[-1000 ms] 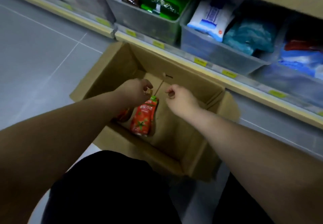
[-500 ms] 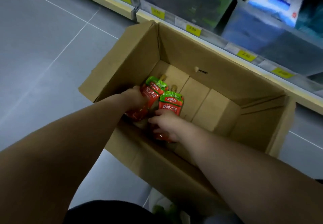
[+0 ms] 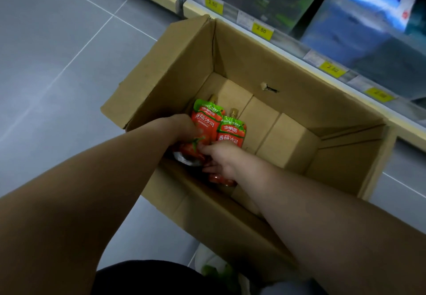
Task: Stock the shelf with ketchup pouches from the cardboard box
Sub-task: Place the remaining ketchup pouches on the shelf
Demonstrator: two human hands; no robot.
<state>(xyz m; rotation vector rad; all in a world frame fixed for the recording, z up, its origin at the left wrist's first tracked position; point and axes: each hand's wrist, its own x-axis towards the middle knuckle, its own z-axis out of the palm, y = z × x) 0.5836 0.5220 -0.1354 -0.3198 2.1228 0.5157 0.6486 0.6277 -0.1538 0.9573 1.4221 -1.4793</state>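
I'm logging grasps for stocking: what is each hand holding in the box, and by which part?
Left hand grips the left ketchup pouch by its lower body; right hand grips the right ketchup pouch likewise. Both tops are free.

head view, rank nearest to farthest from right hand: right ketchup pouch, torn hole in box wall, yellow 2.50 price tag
1. red and green ketchup pouch, gripped by the right hand.
2. torn hole, far wall of the brown cardboard box.
3. yellow 2.50 price tag, shelf edge behind box.
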